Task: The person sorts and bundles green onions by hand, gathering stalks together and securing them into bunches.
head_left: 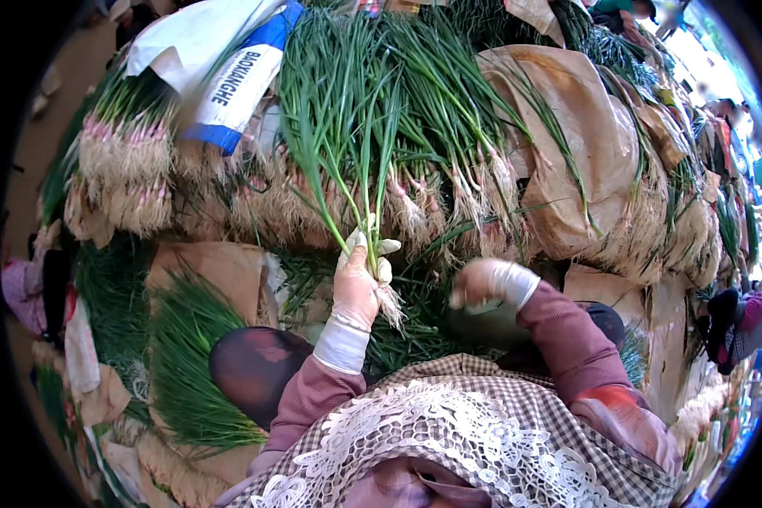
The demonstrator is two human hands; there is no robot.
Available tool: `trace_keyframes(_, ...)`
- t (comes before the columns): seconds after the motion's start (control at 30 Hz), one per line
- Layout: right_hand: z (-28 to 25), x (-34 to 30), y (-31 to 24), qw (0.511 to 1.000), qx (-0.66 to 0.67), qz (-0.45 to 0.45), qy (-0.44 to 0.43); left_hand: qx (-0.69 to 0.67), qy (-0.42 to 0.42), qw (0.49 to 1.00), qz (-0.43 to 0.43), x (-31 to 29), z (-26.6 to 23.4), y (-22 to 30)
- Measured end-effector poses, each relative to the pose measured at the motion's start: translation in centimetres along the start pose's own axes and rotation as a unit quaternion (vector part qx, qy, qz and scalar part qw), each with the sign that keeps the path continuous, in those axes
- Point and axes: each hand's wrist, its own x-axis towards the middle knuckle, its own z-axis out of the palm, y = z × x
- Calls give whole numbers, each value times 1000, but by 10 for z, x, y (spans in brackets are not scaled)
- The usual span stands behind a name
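My left hand [360, 279], in a thin pale glove with a white cuff, is closed around the lower stems of a few spring onions [351, 199]. Their long green leaves point away from me, and their whitish roots hang below my fingers. To the right, my right hand [476, 284] hovers apart from that bunch, over dark green leaves. Motion blurs its fingers, so whether they hold anything is unclear. Just beyond both hands lies a long row of spring onions [466, 144] with pinkish bulbs and tangled roots facing me.
Brown paper sheeting [567, 144] covers part of the row at the right. A white and blue sack [237, 85] lies over its left part. Beside my left knee rests a heap of green leaves [199, 364]. Another person [741, 326] is at the far right.
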Motion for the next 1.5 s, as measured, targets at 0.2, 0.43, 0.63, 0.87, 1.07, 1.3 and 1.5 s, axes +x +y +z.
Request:
trace_keyframes(0.2, 0, 20, -31, 775, 552, -213, 221, 157, -30, 987, -7, -3, 8, -26)
trace_keyframes(0.43, -26, 16, -65, 676, 619, -232, 326, 206, 1, 977, 55, -3, 20, -28)
trace_keyframes(0.63, -124, -17, 46, 671, 196, 65, 712, 90, -67, 992, -64, -2, 4, -7)
trace_keyframes(0.87, -106, 5, 65, 778, 344, 61, 522, -20, 1, 994, -107, 5, 0, -12)
trace_keyframes(1.07, -103, 4, 50, 798, 154, 219, 539, -16, -87, 988, -126, 6, 11, -15)
trace_keyframes(1.3, -116, -6, 55, 823, 165, 221, 496, -20, -51, 996, -68, 7, 7, -10)
trace_keyframes(1.5, -92, -26, 31, 748, 139, 178, 625, -5, -67, 996, -66, 10, 6, -14)
